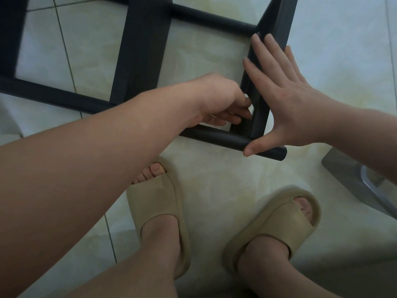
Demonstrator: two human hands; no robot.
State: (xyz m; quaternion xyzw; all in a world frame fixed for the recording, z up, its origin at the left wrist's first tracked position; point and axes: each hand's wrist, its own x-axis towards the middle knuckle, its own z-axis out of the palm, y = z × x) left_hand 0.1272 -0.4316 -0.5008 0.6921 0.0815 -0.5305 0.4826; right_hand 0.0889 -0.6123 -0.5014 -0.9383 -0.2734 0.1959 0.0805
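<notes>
Black frame [141, 50]: lying on the tiled floor [204, 61], near the slippers [159, 211]
Right hand [285, 97]: pressing flat, fingers straight, on the end slat [279, 18]
Left hand [223, 102]: curling at slat's inner side; grip unclear

Bare arms [90, 168] and beige open-toed slide sandals [158, 203].

A dark frame [141, 57] of flat slats and round tubes lies on a pale tiled floor [214, 61]. The right hand [285, 100] presses flat, fingers straight, on the rightmost slat [277, 22], its thumb touching the near tube [217, 137]. The left hand [219, 100] reaches to that slat's inner side with bent fingers; whether they pinch anything cannot be told. Below, two feet wear beige slippers [159, 198]. A grey object [348, 181] lies at the right edge.
</notes>
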